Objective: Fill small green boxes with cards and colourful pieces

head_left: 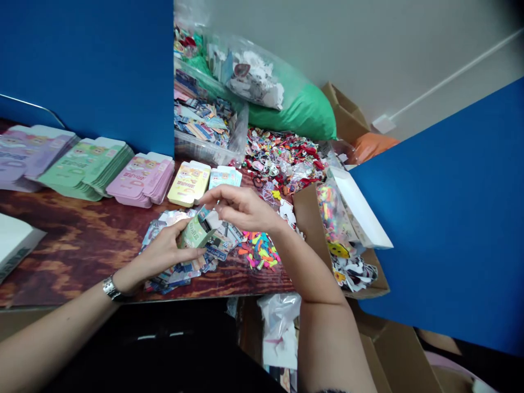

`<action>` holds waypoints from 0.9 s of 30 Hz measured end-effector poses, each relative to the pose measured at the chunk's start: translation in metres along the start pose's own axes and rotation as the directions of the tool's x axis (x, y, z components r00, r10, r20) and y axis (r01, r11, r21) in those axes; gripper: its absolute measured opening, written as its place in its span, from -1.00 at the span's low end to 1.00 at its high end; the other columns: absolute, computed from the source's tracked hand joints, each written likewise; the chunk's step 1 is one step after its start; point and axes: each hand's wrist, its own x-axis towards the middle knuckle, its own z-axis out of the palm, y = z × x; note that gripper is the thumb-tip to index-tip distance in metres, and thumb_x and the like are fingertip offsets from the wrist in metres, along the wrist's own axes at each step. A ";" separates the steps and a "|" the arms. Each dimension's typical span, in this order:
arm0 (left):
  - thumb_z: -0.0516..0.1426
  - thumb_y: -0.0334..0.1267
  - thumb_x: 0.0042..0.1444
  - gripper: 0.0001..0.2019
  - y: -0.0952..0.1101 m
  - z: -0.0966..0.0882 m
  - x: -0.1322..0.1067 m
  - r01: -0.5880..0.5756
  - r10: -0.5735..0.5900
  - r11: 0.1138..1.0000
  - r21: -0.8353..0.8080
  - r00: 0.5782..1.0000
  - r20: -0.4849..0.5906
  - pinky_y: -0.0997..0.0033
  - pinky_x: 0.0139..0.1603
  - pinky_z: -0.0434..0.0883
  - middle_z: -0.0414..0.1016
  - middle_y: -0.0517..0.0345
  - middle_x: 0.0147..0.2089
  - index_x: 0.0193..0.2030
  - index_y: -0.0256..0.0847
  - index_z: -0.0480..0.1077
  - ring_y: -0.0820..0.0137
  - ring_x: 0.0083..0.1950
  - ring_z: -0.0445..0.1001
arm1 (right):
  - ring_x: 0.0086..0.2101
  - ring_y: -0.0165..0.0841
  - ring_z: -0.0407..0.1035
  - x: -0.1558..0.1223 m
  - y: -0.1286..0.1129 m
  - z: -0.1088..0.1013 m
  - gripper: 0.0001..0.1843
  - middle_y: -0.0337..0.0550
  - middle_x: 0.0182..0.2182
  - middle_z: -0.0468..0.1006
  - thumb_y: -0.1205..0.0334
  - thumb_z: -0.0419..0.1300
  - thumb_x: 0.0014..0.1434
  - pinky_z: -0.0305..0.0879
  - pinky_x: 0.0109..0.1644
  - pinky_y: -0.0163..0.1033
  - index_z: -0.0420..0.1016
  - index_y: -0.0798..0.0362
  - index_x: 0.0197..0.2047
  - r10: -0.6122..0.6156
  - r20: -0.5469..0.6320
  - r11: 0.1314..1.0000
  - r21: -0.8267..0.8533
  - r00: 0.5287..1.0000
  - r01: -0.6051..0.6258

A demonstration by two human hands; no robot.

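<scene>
Green printed cardboard box (pixel 196 232) held above loose printed card pieces (pixel 164 279)
Left hand (pixel 164 254) clamped round it, palm inward, arm low from the left; right hand (pixel 241 206) raised at its top, fingers pinched (box contact: cannot tell).

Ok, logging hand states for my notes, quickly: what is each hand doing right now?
Left hand: closed around a small green printed cardboard box.
Right hand: pinched at the box's top end; cannot tell if it grips it.
</scene>
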 end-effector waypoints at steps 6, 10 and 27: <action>0.29 0.27 -0.12 -0.15 0.003 -0.001 -0.001 0.014 -0.013 1.000 0.021 0.997 -0.072 0.11 0.11 0.51 0.60 -0.03 0.02 0.21 -0.28 0.37 0.08 0.01 0.58 | -0.05 -0.32 0.49 -0.010 -0.020 -0.007 -0.73 -0.11 -0.05 0.62 0.37 0.10 0.35 0.40 0.09 -0.18 0.49 0.03 0.06 0.006 0.130 0.961 -0.274 0.991 0.030; 0.27 0.26 -0.08 -0.13 -0.002 0.004 -0.002 -0.069 0.095 0.987 0.147 0.980 -0.176 0.07 0.20 0.47 0.55 -0.08 0.16 0.30 -0.24 0.31 0.05 0.13 0.54 | -0.03 -0.27 0.46 -0.013 -0.022 0.001 -0.78 -0.07 -0.07 0.58 0.33 0.12 0.38 0.37 0.07 -0.18 0.48 0.05 0.06 0.068 0.124 0.900 -0.435 0.990 -0.008; 0.23 0.10 0.19 -0.23 -0.020 0.009 -0.010 -0.347 0.459 0.836 0.425 0.867 -0.194 0.06 0.28 0.43 0.44 -0.15 0.28 0.45 -0.21 0.16 0.04 0.28 0.46 | -0.11 -0.32 0.48 -0.012 -0.010 0.015 -0.75 -0.04 -0.05 0.54 0.28 0.20 0.40 0.41 -0.03 -0.24 0.45 0.08 0.13 0.026 0.018 0.887 -0.462 0.999 -0.014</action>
